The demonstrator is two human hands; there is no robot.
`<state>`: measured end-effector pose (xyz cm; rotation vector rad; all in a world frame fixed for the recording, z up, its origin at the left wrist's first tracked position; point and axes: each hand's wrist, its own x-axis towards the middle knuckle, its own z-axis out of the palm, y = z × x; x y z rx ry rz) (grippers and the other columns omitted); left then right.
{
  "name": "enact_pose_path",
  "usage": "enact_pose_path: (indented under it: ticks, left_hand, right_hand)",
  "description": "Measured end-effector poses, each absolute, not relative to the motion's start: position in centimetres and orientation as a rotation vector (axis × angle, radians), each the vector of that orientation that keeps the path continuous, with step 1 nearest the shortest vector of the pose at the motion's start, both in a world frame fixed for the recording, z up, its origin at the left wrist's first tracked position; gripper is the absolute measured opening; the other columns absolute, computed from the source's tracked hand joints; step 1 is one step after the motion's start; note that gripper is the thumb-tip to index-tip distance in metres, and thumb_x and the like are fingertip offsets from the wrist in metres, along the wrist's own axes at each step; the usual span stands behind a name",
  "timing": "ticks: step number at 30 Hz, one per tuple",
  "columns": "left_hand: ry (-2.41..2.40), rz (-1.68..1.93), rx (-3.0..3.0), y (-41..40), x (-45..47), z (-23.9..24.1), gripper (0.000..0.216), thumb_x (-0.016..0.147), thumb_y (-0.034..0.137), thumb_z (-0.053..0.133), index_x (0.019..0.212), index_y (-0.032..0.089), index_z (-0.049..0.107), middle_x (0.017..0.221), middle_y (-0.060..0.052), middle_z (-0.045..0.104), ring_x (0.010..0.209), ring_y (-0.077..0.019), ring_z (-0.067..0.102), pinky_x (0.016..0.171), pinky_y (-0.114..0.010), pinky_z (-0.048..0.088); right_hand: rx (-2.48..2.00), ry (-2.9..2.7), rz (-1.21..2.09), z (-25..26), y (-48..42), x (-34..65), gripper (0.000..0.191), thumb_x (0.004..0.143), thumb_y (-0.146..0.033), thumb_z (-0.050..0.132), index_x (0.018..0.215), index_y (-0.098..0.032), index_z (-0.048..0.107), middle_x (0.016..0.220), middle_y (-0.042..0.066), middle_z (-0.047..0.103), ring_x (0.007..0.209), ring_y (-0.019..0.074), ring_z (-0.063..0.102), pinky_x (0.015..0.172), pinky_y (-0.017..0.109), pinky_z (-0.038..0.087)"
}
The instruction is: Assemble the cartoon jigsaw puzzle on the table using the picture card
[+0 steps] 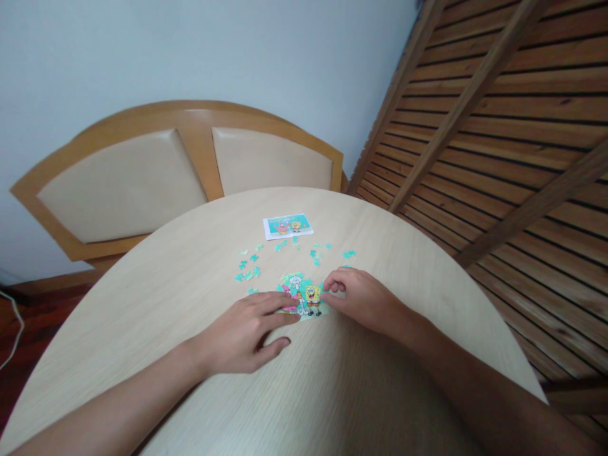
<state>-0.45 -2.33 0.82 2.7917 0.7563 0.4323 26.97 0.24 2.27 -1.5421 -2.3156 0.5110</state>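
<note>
While the left hand lies flat at centre frame, fingers released and spread, their tips resting on the left edge of the assembled puzzle patch, the right hand sits just right of it. Its fingers are curled, with thumb and forefinger meeting at the patch's right edge. I cannot tell whether a piece is pinched there.

The patch lies on the round counter, mid-frame. Loose pieces are scattered just above it, with the reference picture beyond them.

Judgement: the step in hand is seating a piece on the right border, with the left hand bracing. The next move calls for light downward pressure without sliding the patch, then a pick among the loose pieces, checked against the reference picture.
</note>
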Motion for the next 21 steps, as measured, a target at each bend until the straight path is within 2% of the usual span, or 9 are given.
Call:
enact_pose_path:
  ticks: [3, 6, 13, 16, 21]
  left_hand:
    - [0.737, 0.44, 2.795, -2.3, -0.4, 0.8, 0.04, 0.094, 0.031, 0.06, 0.133, 0.024, 0.061, 0.143, -0.01, 0.059, 0.131, -0.03, 0.057, 0.108, -0.051, 0.05]
    - [0.731, 0.424, 2.808, -2.4, -0.4, 0.8, 0.04, 0.094, 0.032, 0.06, 0.134, 0.024, 0.061, 0.144, -0.011, 0.059, 0.131, -0.0305, 0.057, 0.108, -0.051, 0.05]
    - [0.683, 0.432, 2.781, -2.4, -0.2, 0.9, 0.041, 0.096, 0.029, 0.059, 0.137, 0.022, 0.058, 0.145, -0.012, 0.058, 0.133, -0.0289, 0.056, 0.111, -0.049, 0.048]
    - [0.663, 0.443, 2.752, -2.5, 0.0, 0.9, 0.043, 0.097, 0.028, 0.058, 0.139, 0.023, 0.055, 0.145, -0.012, 0.057, 0.133, -0.0276, 0.056, 0.112, -0.048, 0.048]
    - [0.737, 0.558, 2.717, -2.1, -0.1, 0.9, 0.038, 0.098, 0.024, 0.054, 0.136, 0.024, 0.056, 0.139, -0.01, 0.06, 0.13, -0.0251, 0.057, 0.108, -0.044, 0.05]
  right_hand:
    - [-1.532, -2.244, 0.355, 1.5, 1.1, 27.3, 0.014, 0.09, -0.027, 0.061, 0.095, -0.019, 0.072, 0.097, 0.007, 0.073, 0.094, 0.0226, 0.065, 0.089, 0.036, 0.047]
    - [-1.466, -2.208, 0.249, 0.6, 1.9, 27.5, 0.026, 0.094, -0.03, 0.055, 0.113, -0.019, 0.07, 0.118, 0.009, 0.072, 0.113, 0.0257, 0.061, 0.103, 0.043, 0.042]
    - [-1.424, -2.341, 0.226, -0.9, 3.3, 27.1, 0.052, 0.101, -0.033, 0.038, 0.149, -0.016, 0.048, 0.151, 0.011, 0.053, 0.143, 0.0277, 0.041, 0.117, 0.048, 0.03]
    - [-1.482, -2.395, 0.238, -1.1, 3.5, 27.0, 0.055, 0.102, -0.035, 0.034, 0.153, -0.015, 0.043, 0.155, 0.012, 0.048, 0.146, 0.0302, 0.037, 0.119, 0.052, 0.025]
    - [-1.509, -2.36, 0.204, -1.0, 3.4, 27.3, 0.049, 0.102, -0.033, 0.033, 0.146, -0.019, 0.052, 0.15, 0.009, 0.054, 0.142, 0.0277, 0.043, 0.118, 0.05, 0.029]
